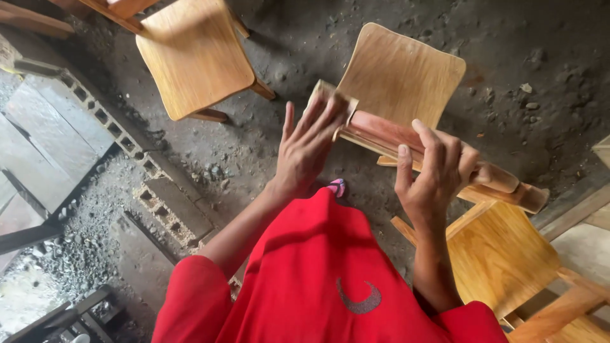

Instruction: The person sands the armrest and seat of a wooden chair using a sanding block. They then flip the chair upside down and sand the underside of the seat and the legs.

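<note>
My right hand (434,173) grips a reddish-brown wooden chair frame piece (406,136) from above, with fingers curled over its rail. My left hand (307,145) presses a small piece of sandpaper (332,95) flat against the left end of that wood. Behind the frame piece a curved plywood chair back (401,73) leans upright. My red shirt (318,273) fills the lower middle of the view.
A light wooden chair seat (194,57) stands at the top left and another chair seat (502,254) at the lower right. Hollow concrete blocks (171,203) and gravel lie on the left. The floor (521,57) is dark, dusty dirt.
</note>
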